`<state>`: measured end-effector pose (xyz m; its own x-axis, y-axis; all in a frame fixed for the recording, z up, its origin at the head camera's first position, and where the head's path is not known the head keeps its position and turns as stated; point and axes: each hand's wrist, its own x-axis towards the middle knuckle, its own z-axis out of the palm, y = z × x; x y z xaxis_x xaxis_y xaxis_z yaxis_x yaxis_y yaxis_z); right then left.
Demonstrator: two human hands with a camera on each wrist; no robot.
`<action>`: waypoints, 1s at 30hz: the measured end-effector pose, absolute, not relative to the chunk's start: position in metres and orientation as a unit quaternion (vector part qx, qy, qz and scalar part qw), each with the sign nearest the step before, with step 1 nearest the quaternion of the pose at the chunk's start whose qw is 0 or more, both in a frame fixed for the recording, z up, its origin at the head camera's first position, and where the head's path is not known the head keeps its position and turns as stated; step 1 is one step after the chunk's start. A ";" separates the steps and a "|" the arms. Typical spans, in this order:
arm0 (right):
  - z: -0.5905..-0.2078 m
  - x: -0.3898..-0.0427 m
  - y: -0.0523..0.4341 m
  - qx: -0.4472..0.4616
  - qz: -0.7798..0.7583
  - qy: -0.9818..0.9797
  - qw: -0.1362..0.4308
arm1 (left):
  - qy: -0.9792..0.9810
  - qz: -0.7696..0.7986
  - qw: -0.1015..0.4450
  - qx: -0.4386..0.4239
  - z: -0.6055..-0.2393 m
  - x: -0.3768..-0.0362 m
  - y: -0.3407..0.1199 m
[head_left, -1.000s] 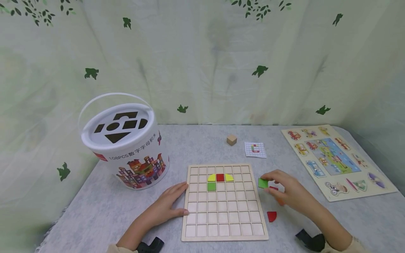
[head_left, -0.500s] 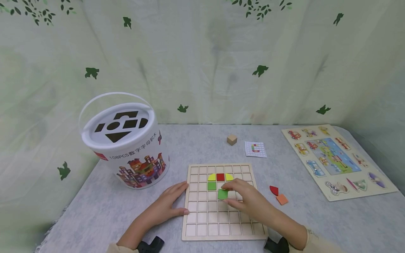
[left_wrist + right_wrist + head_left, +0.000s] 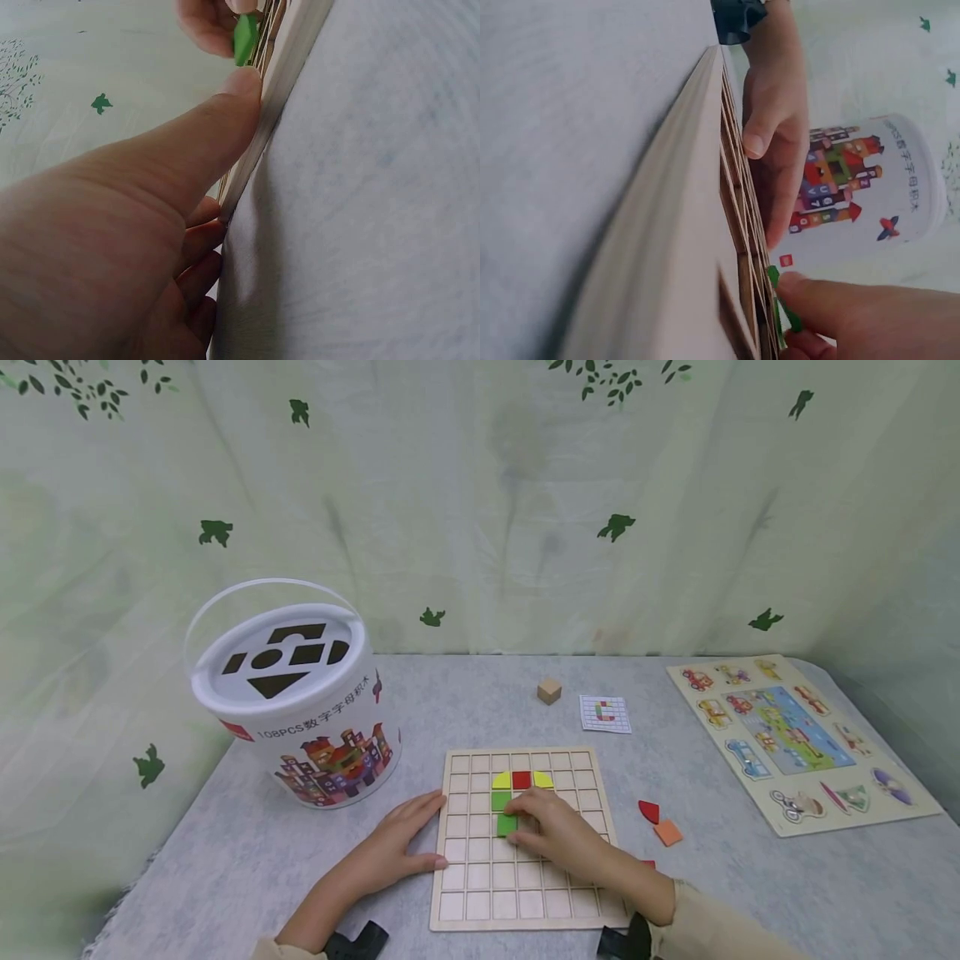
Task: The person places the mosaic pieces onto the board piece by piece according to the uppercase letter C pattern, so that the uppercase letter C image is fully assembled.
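While your left hand (image 3: 401,843) lies flat against the left edge of the wooden grid board (image 3: 529,910), fingers straight and gripping nothing, your right hand (image 3: 555,835) has crossed from the desk (image 3: 225,868) onto the board. Its fingers pinch a green square tile (image 3: 507,825).

Change over the last second: tile was lifted beside the board's right edge, then carried over the middle cells, now down at the cell directly under the other green square (image 3: 501,801), same column. Left wrist view shows the tile (image 3: 244,39) tilted on edge between the fingertips, so judged not yet seated flat.

Already in the grid: yellow quarter-round (image 3: 501,781), red square (image 3: 522,780), yellow quarter-round (image 3: 543,781) in one row, green below the first.

Meaning: the coloured column is growing downward; placement looks nearly done, release not yet made.

Loose on the desk right of the board: red quarter-round piece (image 3: 649,812), orange square (image 3: 668,833), well apart from your hand. Pattern card (image 3: 605,714) and plain wooden cube (image 3: 549,692) lie beyond the board; block bucket (image 3: 300,702) to the left; vehicle peg puzzle (image 3: 795,735) far right.
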<state>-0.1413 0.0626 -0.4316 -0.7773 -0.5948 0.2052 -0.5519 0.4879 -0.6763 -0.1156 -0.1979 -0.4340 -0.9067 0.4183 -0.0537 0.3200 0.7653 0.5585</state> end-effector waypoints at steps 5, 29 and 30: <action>-0.436 -0.142 0.060 -0.322 -0.382 0.866 0.031 | 0.935 0.280 0.087 0.199 -0.435 -0.116 -0.198; -0.398 -0.128 0.090 -0.323 -0.342 0.880 0.073 | 0.936 0.279 0.087 0.198 -0.434 -0.114 -0.198; -0.394 -0.127 0.096 -0.320 -0.341 0.881 0.067 | 0.936 0.277 0.086 0.198 -0.434 -0.115 -0.198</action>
